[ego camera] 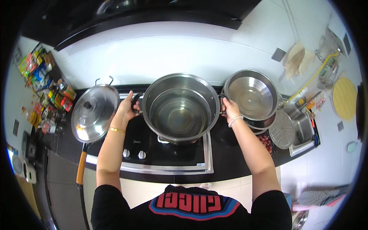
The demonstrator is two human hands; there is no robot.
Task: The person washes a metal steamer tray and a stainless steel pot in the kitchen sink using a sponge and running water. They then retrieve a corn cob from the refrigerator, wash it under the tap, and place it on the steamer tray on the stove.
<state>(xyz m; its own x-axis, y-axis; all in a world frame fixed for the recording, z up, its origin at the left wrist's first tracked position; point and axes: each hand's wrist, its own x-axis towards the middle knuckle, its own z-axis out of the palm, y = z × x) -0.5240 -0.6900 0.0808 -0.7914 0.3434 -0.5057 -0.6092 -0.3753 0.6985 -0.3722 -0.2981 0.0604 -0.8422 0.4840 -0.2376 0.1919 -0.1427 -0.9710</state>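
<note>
A large stainless steel pot [181, 115] sits over the right side of the black gas hob [169, 156], and clear liquid seems to cover its bottom. My left hand [128, 106] grips the pot's black left side handle [136, 103]. On the opposite side, my right hand [230, 108] is closed around the right handle [222, 100]. Left of the pot, a domed metal lid [96, 110] with a black knob covers a pan whose wooden handle [81, 168] points toward me. Whether the pot rests on the burner or is slightly raised, I cannot tell.
Right of the pot stand a steel basin or pot [251, 95], a perforated steamer plate [281, 129], red grapes [265, 143] and a sink [300, 126]. Bottles and condiment jars [54, 97] crowd the left corner. A dark range hood [143, 17] hangs above.
</note>
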